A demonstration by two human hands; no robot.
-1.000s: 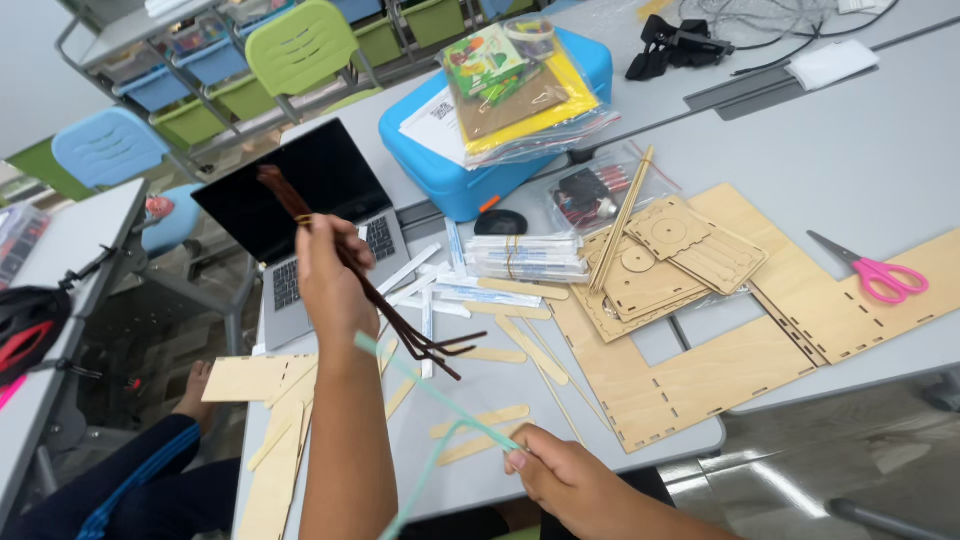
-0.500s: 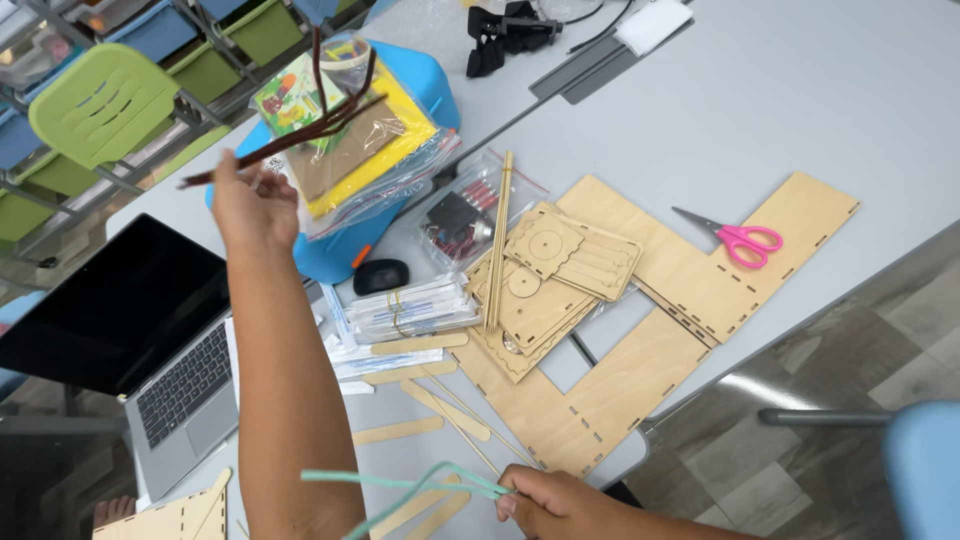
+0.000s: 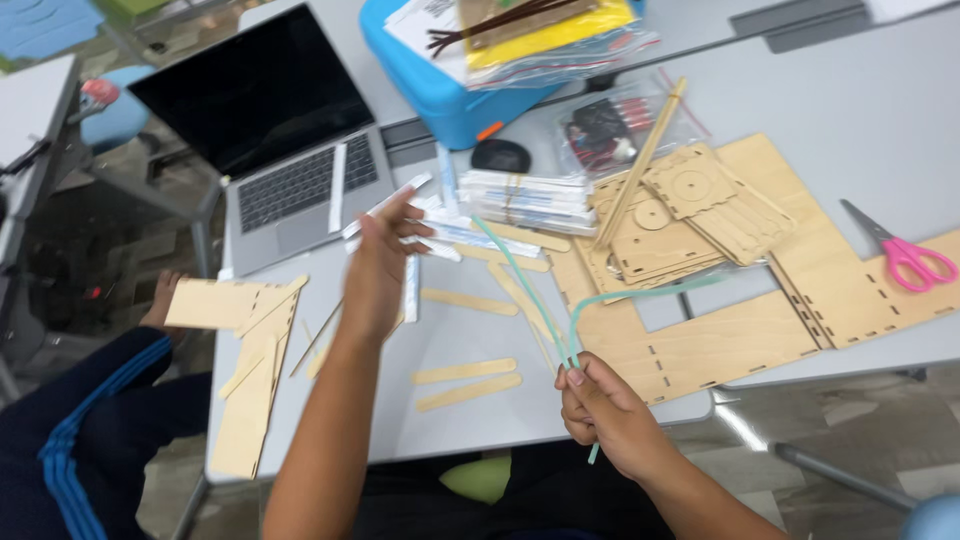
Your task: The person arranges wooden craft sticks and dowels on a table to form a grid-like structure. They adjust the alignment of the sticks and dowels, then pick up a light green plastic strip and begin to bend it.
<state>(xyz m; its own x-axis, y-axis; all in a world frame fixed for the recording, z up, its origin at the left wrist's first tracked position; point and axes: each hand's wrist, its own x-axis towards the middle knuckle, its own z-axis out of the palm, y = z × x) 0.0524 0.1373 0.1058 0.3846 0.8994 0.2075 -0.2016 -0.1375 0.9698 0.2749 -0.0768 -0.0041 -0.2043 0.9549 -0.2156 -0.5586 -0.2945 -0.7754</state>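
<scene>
Teal plastic straws (image 3: 540, 290), thin and bent, sit in my right hand (image 3: 600, 415). Its grip is pressed together around their lower ends just off the near edge of the grey table (image 3: 860, 120), with a short tail poking out below the fist. Held low like that, the long ends fan up and out over the flat laser-cut plywood sheets (image 3: 720, 300), so they stay clear of the clutter.

My left hand (image 3: 385, 265) hovers above the middle of the table with fingers spread and nothing in it that I can make out; it's motion-blurred, so I can't be sure. It's just above a scatter of white paper-wrapped straws (image 3: 400, 200) and near a banded stack of the same (image 3: 525, 195).

Plain wooden craft sticks (image 3: 465, 385) lie loose on the table between the two hands. An open silver laptop with a dark screen (image 3: 270, 130) stands at the far left. A blue plastic bin (image 3: 450, 85) behind carries bagged yellow card and dark brown pipe cleaners (image 3: 500, 20). Pink-handled scissors (image 3: 905, 255) rest at the right edge, well apart from both hands. More plywood offcuts (image 3: 245, 360) hang at the left edge by a knee in dark trousers with blue stripes (image 3: 70, 440).
</scene>
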